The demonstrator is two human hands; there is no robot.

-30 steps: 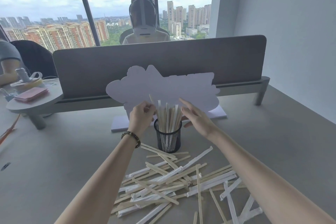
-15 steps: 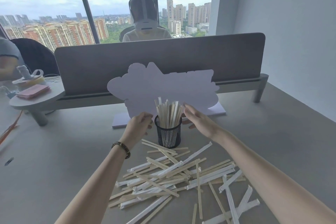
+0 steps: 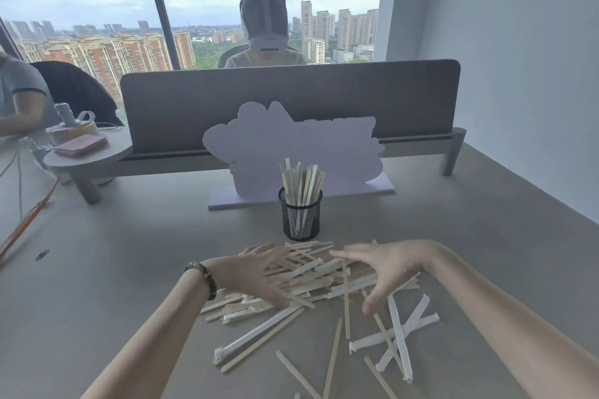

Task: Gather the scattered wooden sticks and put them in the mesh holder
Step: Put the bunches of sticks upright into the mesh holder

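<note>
A black mesh holder (image 3: 300,220) stands upright in the middle of the grey table (image 3: 129,269), with several wooden sticks (image 3: 301,183) standing in it. In front of it lies a loose pile of wooden sticks and white paper sleeves (image 3: 324,272), with more scattered toward me (image 3: 334,353). My left hand (image 3: 256,275) lies on the left side of the pile, fingers spread, a bead bracelet on the wrist. My right hand (image 3: 385,269) hovers over the right side of the pile, fingers apart and blurred. Neither hand holds a stick.
A pale cloud-shaped board (image 3: 291,146) on a flat base stands just behind the holder, in front of a grey desk divider (image 3: 291,97). A person sits beyond the divider. At the left, a small round shelf (image 3: 84,159) carries a pink pad and a cup.
Both hands have come away from the sticks in the holder and dropped down toward me onto the pile. The sticks in the holder stand free.
</note>
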